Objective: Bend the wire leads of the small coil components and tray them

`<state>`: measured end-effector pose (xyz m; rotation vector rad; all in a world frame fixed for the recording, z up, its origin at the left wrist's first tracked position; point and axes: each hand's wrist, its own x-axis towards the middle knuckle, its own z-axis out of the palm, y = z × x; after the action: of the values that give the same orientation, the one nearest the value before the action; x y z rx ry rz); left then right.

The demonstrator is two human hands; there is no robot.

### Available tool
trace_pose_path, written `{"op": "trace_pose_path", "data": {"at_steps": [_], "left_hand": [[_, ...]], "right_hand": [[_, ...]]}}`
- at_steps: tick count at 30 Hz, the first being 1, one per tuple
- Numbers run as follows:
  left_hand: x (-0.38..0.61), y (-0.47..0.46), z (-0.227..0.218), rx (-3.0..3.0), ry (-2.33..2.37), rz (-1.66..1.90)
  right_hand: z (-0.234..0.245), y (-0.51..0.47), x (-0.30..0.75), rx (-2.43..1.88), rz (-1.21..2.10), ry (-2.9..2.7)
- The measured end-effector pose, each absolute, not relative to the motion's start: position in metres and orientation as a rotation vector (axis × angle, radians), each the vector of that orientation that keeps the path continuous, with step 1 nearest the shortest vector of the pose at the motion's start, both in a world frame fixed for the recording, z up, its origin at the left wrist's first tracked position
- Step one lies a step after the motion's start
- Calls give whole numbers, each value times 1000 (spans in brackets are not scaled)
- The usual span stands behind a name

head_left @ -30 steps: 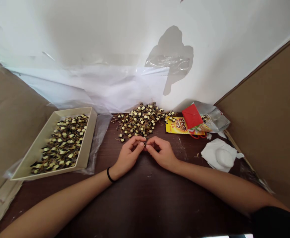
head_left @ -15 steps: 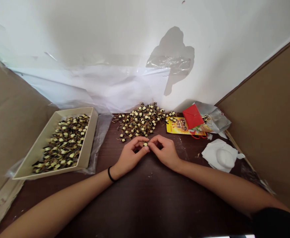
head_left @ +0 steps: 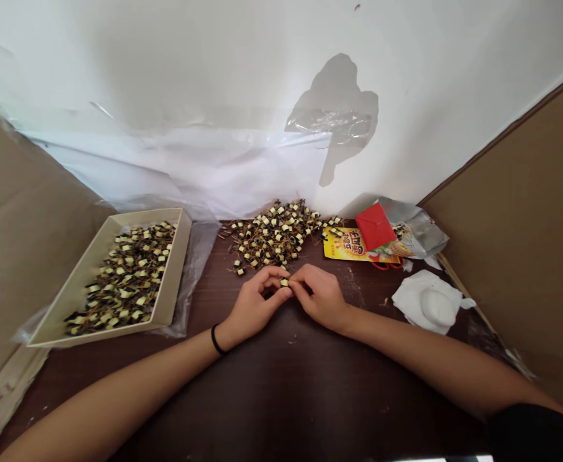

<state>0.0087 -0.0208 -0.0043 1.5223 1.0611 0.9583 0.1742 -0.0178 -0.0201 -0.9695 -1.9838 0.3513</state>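
My left hand (head_left: 252, 305) and my right hand (head_left: 320, 295) meet at the middle of the dark wooden table (head_left: 281, 385). Both pinch one small yellow-and-black part (head_left: 284, 283) between their fingertips. A black band circles my left wrist. Just beyond the hands lies a loose pile of the same small parts (head_left: 274, 234) with thin wire legs. A beige tray (head_left: 168, 282) at the left holds many more of these parts.
A yellow snack packet (head_left: 349, 247), a red pouch (head_left: 374, 226) and a clear plastic bag (head_left: 419, 231) lie at the back right. Crumpled white tissue (head_left: 428, 301) sits nearer. Cardboard walls stand left and right; plastic sheet hangs on the back wall.
The two hands have stayed together over the same spot, turning the small part so that its yellow face now shows between the fingertips. The view has shifted slightly.
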Motion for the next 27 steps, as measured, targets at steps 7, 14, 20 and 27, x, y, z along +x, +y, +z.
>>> {"op": "trace_pose_path", "data": {"at_steps": [7,14,20,27], "left_hand": [[9,-23,-6,1455,993,980],[9,-23,-6,1443,983,1043],[6,-20,-5,1498,1063,1120],[5,-27,-4,1931,1105,986]], "right_hand": [[-19,-13,179,-857,49,-2210],[-19,-13,179,-806,-82,-2180],[-17,-17,172,-955,486,-1872],[-12,-14,167,-884,1449,-1552]]}}
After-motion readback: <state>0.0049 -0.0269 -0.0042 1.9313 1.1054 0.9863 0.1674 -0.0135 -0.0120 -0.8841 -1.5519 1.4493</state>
